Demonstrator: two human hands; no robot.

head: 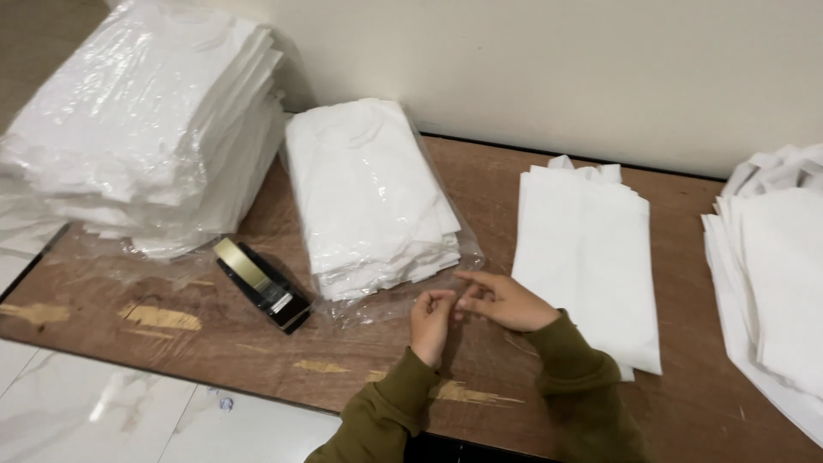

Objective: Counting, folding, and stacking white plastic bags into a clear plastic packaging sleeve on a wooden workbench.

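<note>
- Watching both hands meet at the near desk [257,360] edge: my left hand [431,323] and right hand [506,302] pinch fingertips together on clear plastic film.
- Bagged white shirts [369,193] lie just ahead-left, long axis running away from me; left hand nearer.

You have one view only, from the camera on your head, so nothing is shared with a second view. It looks down and forward from above the near edge of the counter [257,360], facing the pale wall [557,69] that runs along the far side. It sits close: your left hand [431,324] and right hand [506,300] fall low in the middle of the frame, with both sleeves running out at the bottom edge. The frame leans a little, so the counter's far edge slopes down to the right. A strip of pale floor [103,411] shows at lower left.
</note>
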